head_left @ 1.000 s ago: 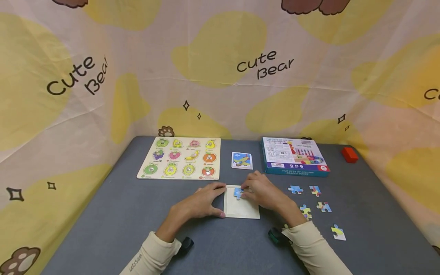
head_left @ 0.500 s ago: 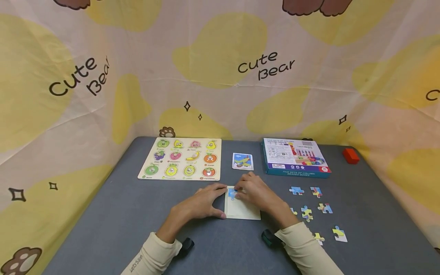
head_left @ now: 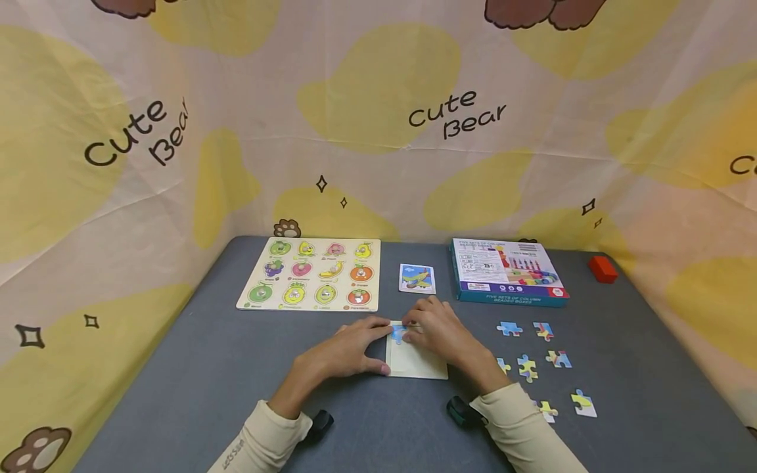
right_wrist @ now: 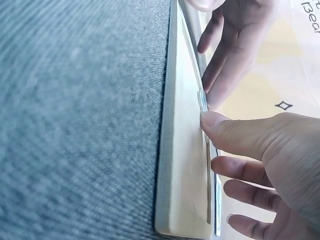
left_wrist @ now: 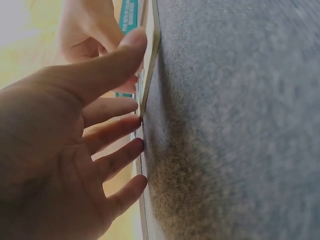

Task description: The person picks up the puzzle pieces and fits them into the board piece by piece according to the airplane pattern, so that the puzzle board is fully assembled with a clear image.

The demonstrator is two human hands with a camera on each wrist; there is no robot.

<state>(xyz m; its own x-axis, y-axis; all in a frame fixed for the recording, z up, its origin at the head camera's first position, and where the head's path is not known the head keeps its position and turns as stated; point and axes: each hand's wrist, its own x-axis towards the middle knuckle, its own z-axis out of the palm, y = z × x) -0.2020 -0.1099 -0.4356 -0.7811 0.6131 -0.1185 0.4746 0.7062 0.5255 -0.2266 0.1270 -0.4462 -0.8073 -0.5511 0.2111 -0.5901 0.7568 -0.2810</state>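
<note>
From the head view, my left hand (head_left: 350,348), fingers spread, touches the left edge of the pale tray (head_left: 416,363); my right hand (head_left: 440,334) pinches a blue puzzle piece (head_left: 395,334) in its far-left corner. Beyond, a plane card (head_left: 416,279) lies between fruit board (head_left: 310,276) and box (head_left: 510,270).

A grey table (head_left: 195,381) carries a fruit board (head_left: 311,282), airplane card (head_left: 416,279), bead-set box (head_left: 503,272) and red block (head_left: 602,270). Nearer lie a puzzle tray (head_left: 414,363) and loose jigsaw pieces (head_left: 527,368).

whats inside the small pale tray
A blue puzzle piece sits in the tray's far left corner, touched by the right hand. In the head view, that hand covers the far right corner, hiding anything there.
</note>
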